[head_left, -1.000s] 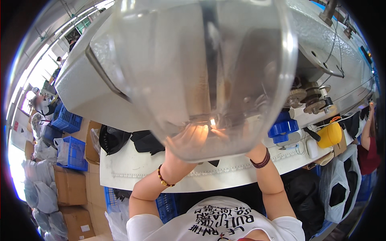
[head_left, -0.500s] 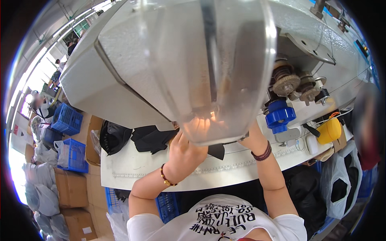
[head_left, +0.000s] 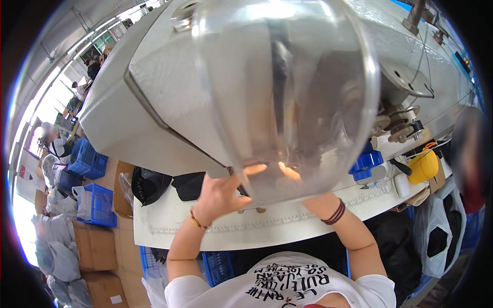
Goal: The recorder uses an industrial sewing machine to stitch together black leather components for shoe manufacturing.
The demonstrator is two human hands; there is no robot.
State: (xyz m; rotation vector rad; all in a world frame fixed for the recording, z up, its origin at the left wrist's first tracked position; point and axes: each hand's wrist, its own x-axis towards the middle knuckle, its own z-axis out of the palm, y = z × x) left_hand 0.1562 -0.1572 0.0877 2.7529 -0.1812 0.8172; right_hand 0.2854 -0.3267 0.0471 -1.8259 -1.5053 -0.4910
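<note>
A grey sewing machine (head_left: 169, 92) spans the view above a curved white worktop (head_left: 169, 218). In front of it, a clear shield (head_left: 318, 102) blurs whatever lies behind. The left hand (head_left: 223, 192) has thumb and forefinger spread apart, the forefinger reaching behind the shield, with no grip visible. The right hand (head_left: 314, 201) is mostly behind the shield; whether it holds anything, I cannot tell. A black cloth piece (head_left: 189, 187) lies on the worktop just left of the left hand. A dark bracelet (head_left: 336, 211) circles the right wrist.
</note>
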